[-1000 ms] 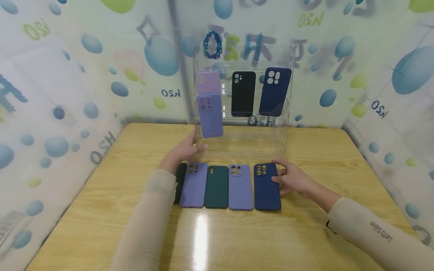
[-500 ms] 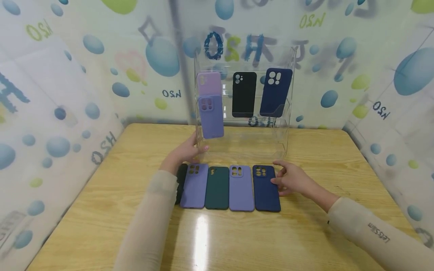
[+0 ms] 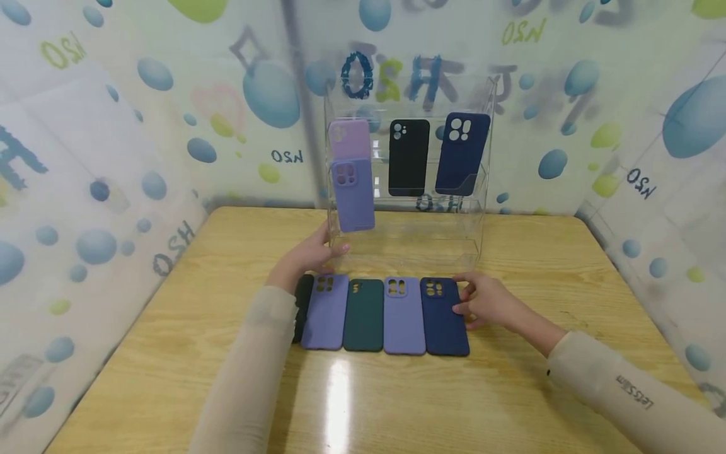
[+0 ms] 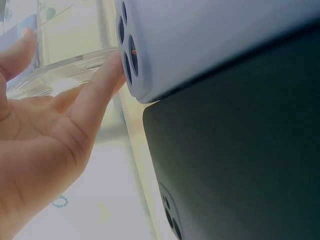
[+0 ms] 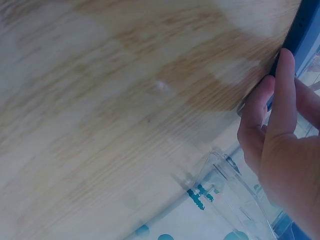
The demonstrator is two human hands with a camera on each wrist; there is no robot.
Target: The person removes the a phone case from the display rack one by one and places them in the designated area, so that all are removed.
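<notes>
Left hand (image 3: 306, 257): rested loose against the clear display stand (image 3: 408, 249).
Right hand (image 3: 488, 301): fingers pinched the dark blue phone case (image 3: 443, 318).

My worktop (image 3: 170, 353) is pale wood with a clear grain and a bright glare streak near the front. A clear acrylic stand (image 3: 479, 208) sits at the back, its base flat on the wood. In front of it lies a row of phone cases side by side, edges touching: a dark case (image 3: 302, 302) half hidden under my left sleeve, a lilac case (image 3: 324, 315), a dark green case (image 3: 363, 318), a second lilac case (image 3: 403, 318), and a navy case (image 3: 442, 321) at the right end.
</notes>
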